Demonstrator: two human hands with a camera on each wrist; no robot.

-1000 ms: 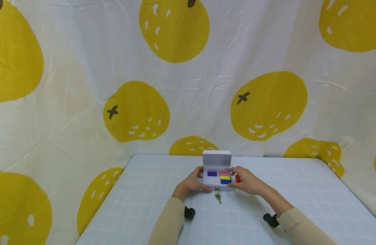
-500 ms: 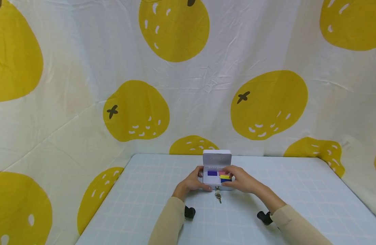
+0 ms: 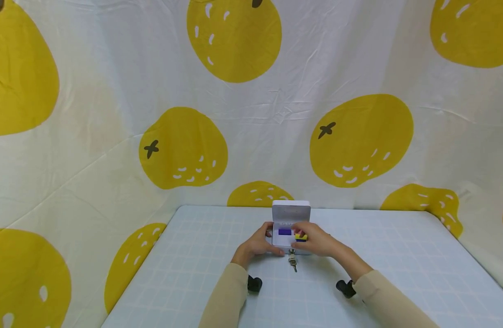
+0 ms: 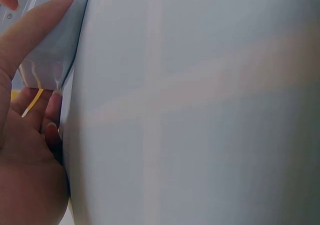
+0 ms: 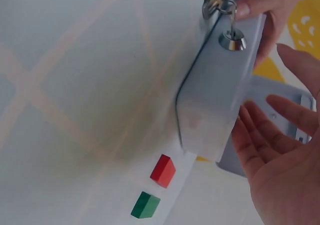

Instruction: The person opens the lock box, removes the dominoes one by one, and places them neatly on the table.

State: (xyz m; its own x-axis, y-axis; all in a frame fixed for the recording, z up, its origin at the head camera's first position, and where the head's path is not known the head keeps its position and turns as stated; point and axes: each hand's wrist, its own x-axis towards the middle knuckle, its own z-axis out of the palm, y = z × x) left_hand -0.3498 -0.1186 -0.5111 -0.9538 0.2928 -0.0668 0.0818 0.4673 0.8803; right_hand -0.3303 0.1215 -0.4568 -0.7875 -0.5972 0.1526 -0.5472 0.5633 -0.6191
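Observation:
A small white metal cash box (image 3: 281, 242) stands on the table with its lid (image 3: 291, 212) raised. A key hangs from the lock, with more keys (image 5: 211, 2) on its ring. My left hand (image 3: 257, 241) grips the box's left side, thumb (image 4: 42, 27) along the front wall and fingers at the side. Inside the box lie a purple block (image 3: 284, 232) on the left and a yellow block (image 3: 301, 237) on the right, above a dark blue one. Over the right half reaches my right hand (image 5: 277, 150), its fingers apart and loosely bent, partly covering the blocks.
A red block (image 5: 162, 171) and a green block (image 5: 146, 205) lie on the table by the box's right end, hidden behind the right hand in the head view. A white curtain (image 3: 267, 150) printed with yellow fruit hangs behind the table (image 3: 210, 246).
My right hand has moved left from the box's right edge to over its right half, now covering more of the blocks. The left hand keeps its grip on the box.

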